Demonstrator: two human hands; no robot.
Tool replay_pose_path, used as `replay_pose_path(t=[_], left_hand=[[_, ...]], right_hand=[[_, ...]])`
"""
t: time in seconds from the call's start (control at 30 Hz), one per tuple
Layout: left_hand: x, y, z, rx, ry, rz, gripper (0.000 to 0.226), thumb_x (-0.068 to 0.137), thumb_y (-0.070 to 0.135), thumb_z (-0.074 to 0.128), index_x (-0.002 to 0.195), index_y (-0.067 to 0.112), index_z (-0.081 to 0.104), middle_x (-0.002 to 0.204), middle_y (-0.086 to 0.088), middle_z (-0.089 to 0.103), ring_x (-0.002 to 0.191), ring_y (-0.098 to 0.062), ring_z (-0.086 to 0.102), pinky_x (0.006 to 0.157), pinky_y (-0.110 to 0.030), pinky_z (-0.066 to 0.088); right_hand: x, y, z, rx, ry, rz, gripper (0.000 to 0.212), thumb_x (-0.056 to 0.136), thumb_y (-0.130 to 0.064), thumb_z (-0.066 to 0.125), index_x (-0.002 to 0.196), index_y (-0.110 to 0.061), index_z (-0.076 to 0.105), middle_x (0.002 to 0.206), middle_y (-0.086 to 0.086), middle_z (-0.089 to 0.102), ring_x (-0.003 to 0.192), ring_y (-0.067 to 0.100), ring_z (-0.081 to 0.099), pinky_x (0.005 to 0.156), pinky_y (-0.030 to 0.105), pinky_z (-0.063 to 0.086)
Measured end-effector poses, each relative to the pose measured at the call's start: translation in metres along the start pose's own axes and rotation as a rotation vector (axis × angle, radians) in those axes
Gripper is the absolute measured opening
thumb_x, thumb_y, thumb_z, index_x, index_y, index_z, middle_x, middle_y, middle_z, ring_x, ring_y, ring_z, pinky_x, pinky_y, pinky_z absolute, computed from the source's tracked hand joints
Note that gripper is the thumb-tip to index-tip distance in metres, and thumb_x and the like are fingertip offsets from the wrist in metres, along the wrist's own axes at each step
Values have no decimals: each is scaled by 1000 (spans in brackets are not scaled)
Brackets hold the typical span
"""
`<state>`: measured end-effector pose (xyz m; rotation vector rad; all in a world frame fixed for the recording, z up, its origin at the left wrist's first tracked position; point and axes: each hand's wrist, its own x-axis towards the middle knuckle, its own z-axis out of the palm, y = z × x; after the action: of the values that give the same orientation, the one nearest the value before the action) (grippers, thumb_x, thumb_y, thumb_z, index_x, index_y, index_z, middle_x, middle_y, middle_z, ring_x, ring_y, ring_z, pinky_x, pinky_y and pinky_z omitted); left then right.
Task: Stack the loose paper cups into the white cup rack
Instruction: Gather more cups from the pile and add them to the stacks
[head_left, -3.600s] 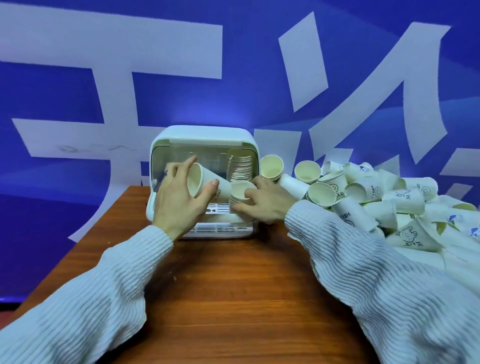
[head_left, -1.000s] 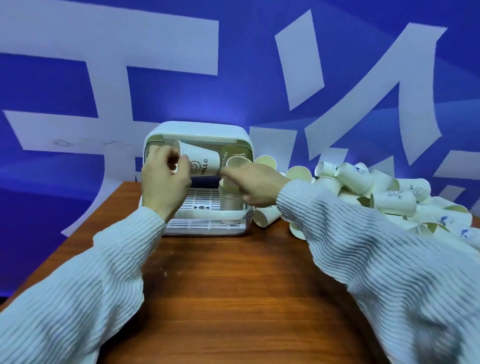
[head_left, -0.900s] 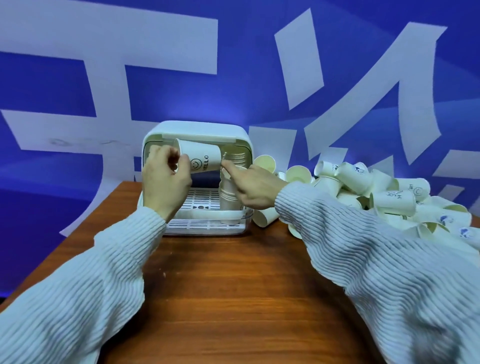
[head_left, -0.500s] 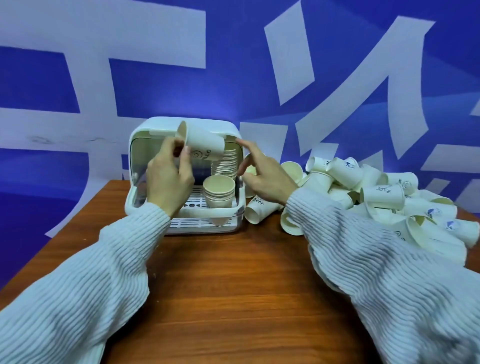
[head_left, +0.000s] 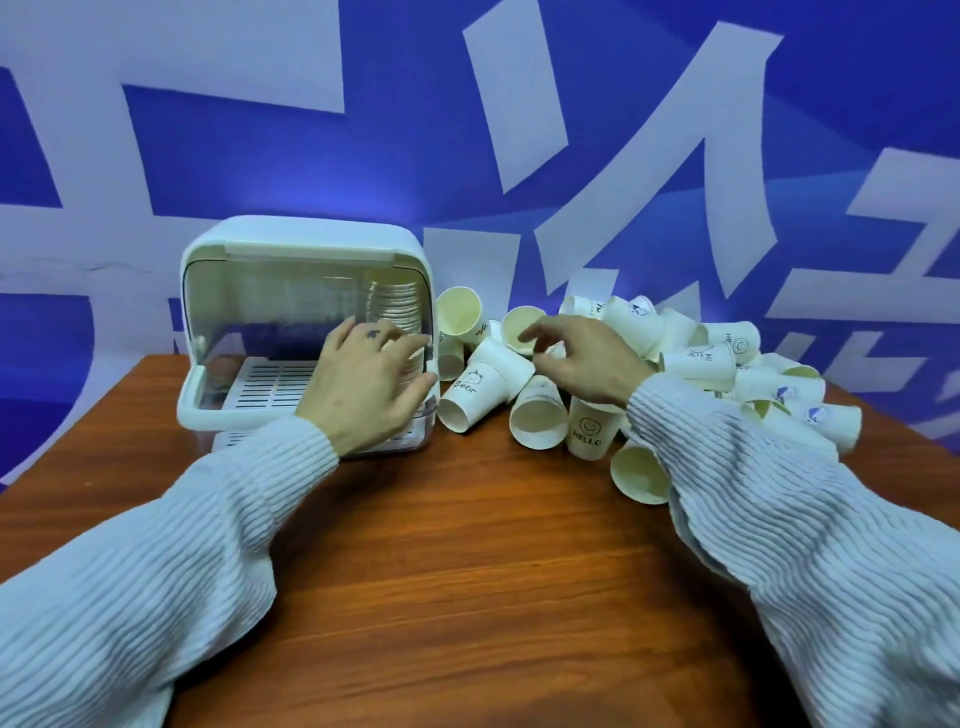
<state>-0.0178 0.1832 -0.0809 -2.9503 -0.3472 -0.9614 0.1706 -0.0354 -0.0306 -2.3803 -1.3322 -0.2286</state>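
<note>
**Paper cups: one more racked, both hands freed**

Paper cups (head_left: 670, 374), loose: a heap on the worktop (head_left: 467, 571) right of the white cup rack (head_left: 306, 332); too tumbled for an exact count, well over a dozen showing.

Change noted: half a second ago the left hand (head_left: 363, 389) held a cup at the rack mouth; that cup is gone from it now. The hand rests at the rack's front right, fingers spread, grip released. Judged: cup delivered, next pick due.

Right hand (head_left: 582, 358): one, over the heap's near edge, fingers loosely bent, holding nothing, close above an upturned cup (head_left: 522, 327).

Rack: one, lid raised. Inside: one nested stack (head_left: 397, 312) at right, partly hidden by the left hand.
</note>
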Motion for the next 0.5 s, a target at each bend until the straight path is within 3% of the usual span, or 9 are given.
replay_pose_path(t=[0.1, 0.2, 0.37, 0.5], left_hand=[[2, 18, 3, 47, 104, 69, 49, 91, 54, 44, 117, 23, 71, 111, -3, 69, 115, -29, 59, 116, -51, 29], [10, 37, 14, 129, 9, 74, 46, 87, 55, 45, 106, 23, 72, 107, -1, 69, 116, -27, 58, 118, -56, 23], [20, 63, 34, 218, -125, 60, 54, 88, 59, 37, 114, 25, 71, 118, 0, 69, 126, -25, 53, 119, -57, 13], [24, 73, 40, 349, -168, 110, 60, 89, 59, 32, 117, 20, 68, 121, -4, 67, 130, -27, 48, 121, -61, 8]], right_hand=[[-7, 8, 5, -275, -165, -72, 38, 88, -45, 64, 124, -33, 68, 116, -9, 66, 110, 14, 60, 87, 36, 50], [-11, 14, 19, -454, -199, -147, 33, 91, -46, 65, 121, -33, 66, 113, -8, 66, 109, 19, 60, 88, 38, 47], [-18, 22, 24, -575, 17, -225, 19, 94, -27, 59, 111, -26, 67, 103, -5, 71, 98, 24, 65, 88, 38, 42], [-22, 23, 8, -509, 151, -140, 16, 97, -24, 54, 111, -21, 61, 83, 4, 73, 80, 34, 67, 80, 39, 45]])
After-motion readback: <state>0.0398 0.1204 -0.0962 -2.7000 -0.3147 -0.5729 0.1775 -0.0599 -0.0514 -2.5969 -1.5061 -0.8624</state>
